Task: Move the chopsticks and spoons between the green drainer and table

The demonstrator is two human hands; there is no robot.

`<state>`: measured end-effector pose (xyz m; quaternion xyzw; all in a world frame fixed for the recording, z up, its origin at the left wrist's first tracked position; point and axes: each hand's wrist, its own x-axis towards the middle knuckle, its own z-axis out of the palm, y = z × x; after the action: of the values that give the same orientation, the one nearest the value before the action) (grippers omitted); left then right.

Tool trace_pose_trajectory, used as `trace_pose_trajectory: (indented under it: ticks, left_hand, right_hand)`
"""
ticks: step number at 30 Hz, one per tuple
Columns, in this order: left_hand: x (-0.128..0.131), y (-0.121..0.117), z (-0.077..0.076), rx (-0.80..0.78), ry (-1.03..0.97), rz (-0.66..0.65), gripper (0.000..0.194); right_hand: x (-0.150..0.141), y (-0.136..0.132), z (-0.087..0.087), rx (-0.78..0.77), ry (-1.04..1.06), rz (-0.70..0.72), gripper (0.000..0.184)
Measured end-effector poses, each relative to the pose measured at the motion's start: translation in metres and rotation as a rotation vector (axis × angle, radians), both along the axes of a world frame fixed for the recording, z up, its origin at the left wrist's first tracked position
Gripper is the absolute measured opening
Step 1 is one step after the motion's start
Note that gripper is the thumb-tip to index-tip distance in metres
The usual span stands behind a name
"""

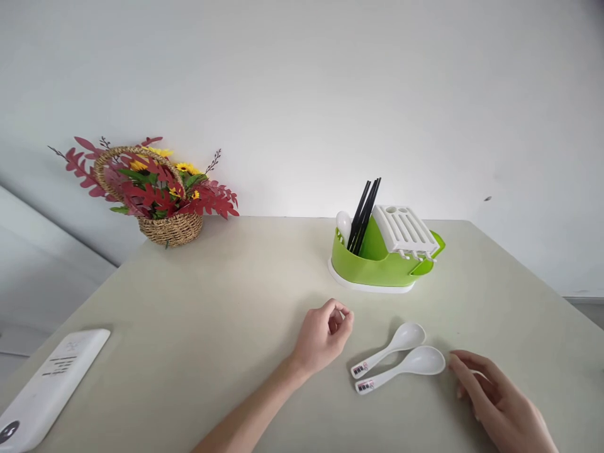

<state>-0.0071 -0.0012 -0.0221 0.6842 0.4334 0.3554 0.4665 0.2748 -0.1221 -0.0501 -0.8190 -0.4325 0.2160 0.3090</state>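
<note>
Two white spoons lie side by side on the table between my hands. The farther spoon (406,336) and the nearer spoon (423,361) have printed labels on their handle ends, which point left. My left hand (323,333) is closed left of the spoons, fingers curled toward the thumb, with nothing visible in it. Just off the nearer spoon's bowl is my right hand (495,396), open and loosely bent, holding nothing. Beyond them stands a green cutlery holder (372,267) with a white slotted rack (404,229). Black chopsticks (363,217) and another white spoon (344,224) stand in its left part.
A wicker basket (172,230) of red leaves and yellow flowers stands at the back left. At the left front edge lies a long white box-like object (59,377) with dark print. Behind the table (198,327) rises a pale wall (302,107).
</note>
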Motion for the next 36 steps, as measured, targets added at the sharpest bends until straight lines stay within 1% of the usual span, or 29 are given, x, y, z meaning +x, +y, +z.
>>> trace_pose_trajectory:
  ticks: [2, 4, 8, 12, 14, 20, 27, 36]
  left_hand:
    - [0.0, 0.0, 0.0, 0.013, 0.014, -0.01, 0.025]
    - [0.001, 0.001, 0.0, 0.022, 0.026, -0.016, 0.024]
    - [0.001, 0.001, 0.001, 0.039, 0.05, -0.018, 0.023]
    - [0.002, 0.001, 0.001, 0.042, 0.068, -0.021, 0.023]
    - [0.002, 0.001, 0.002, 0.038, 0.077, -0.025, 0.024]
    - [0.002, 0.002, 0.002, 0.047, 0.107, -0.022, 0.024]
    - [0.002, 0.002, 0.001, 0.075, 0.09, -0.028, 0.023]
    - [0.001, 0.001, -0.002, 0.103, 0.088, -0.03, 0.022]
  right_hand:
    - [0.001, 0.004, -0.007, 0.011, 0.001, -0.022, 0.057]
    - [0.002, 0.009, -0.01, -0.006, -0.012, -0.002, 0.061]
    - [-0.001, 0.016, -0.005, -0.127, -0.076, 0.08, 0.061]
    - [-0.003, 0.017, -0.002, -0.168, -0.106, 0.14, 0.058]
    - [-0.004, 0.016, -0.003, -0.153, -0.098, 0.154, 0.057]
    - [-0.013, 0.01, 0.002, -0.001, 0.03, 0.127, 0.052]
    - [-0.02, 0.007, 0.009, 0.015, 0.203, 0.077, 0.055]
    - [-0.02, 0.003, 0.018, 0.043, 0.306, 0.038, 0.057]
